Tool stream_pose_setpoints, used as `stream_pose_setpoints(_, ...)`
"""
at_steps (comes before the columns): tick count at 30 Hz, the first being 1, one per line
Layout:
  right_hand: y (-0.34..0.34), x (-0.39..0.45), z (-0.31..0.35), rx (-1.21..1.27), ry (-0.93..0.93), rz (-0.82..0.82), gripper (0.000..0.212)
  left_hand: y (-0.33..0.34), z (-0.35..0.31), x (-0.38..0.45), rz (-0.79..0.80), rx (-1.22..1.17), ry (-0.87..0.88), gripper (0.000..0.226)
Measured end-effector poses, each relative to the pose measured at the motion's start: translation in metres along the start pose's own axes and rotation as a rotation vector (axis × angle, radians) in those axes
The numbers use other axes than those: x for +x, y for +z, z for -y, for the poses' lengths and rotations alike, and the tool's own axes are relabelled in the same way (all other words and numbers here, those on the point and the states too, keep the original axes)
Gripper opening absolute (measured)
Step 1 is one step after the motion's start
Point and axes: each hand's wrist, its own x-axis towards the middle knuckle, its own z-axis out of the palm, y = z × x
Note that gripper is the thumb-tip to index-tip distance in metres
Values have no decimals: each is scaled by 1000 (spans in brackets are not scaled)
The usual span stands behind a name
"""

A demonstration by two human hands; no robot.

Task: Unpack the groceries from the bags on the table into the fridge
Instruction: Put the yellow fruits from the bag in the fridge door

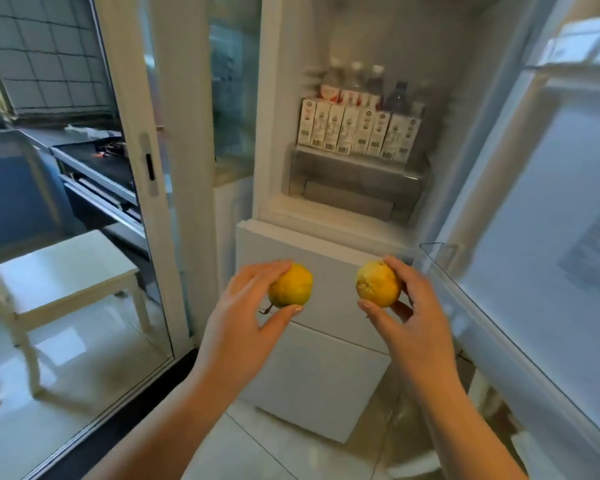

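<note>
My left hand grips a yellow-orange citrus fruit between fingers and thumb. My right hand holds a second, paler and scuffed citrus fruit the same way. Both fruits hang at about the same height in front of the fridge's white lower drawers. The fridge stands open ahead. Its lit shelf carries a row of white cartons with bottles behind them. Below that shelf sits a grey drawer.
The open fridge door swings out on the right, with a clear door bin edge near my right hand. On the left are a glass sliding door frame and, behind it, a white chair. Glossy floor tiles lie below.
</note>
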Motion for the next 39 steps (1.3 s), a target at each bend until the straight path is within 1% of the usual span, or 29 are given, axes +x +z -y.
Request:
stream_pose_setpoints(3,-5,22,-7,-56,8,-86,56,26,11,35,56,-71,54,53)
stream_pose_setpoints(5,-12,37,-11,-100,1,-139,58,45,15,58,87,-111,91,55)
stream_pose_setpoints(9,-33,63,-16,-216,-64,-254,60,77,12,103,152,-214,179,53)
stream_pose_setpoints(12,-46,78,-20,-295,-72,-313,60,99,8,134,158,-254,261,53)
stream_pose_setpoints(15,-58,82,-26,-367,-28,-335,56,123,2,155,209,-315,283,65)
stream_pose_setpoints(17,-69,80,-31,-416,13,-367,58,139,-3,166,282,-343,315,72)
stream_pose_setpoints(21,-83,75,-36,-519,84,-504,63,172,-11,189,475,-376,469,67)
stream_pose_setpoints(23,-89,73,-36,-560,113,-538,66,187,-15,200,579,-361,555,66)
stream_pose_setpoints(25,-96,70,-35,-621,152,-521,69,197,-21,210,680,-357,642,64)
stream_pose_setpoints(28,-104,69,-31,-775,228,-442,66,212,-29,228,759,-397,782,61)
stream_pose_setpoints(30,-107,69,-31,-889,257,-389,64,221,-32,238,820,-375,879,61)
stream_pose_setpoints(32,-108,68,-34,-927,319,-338,61,230,-32,246,857,-354,982,60)
stream_pose_setpoints(35,-107,64,-39,-933,458,-285,57,243,-32,256,811,-291,1191,60)
stream_pose_setpoints(37,-107,63,-41,-944,512,-238,57,253,-34,262,787,-244,1339,61)
stream_pose_setpoints(39,-108,65,-43,-952,563,-186,56,259,-38,266,764,-219,1425,60)
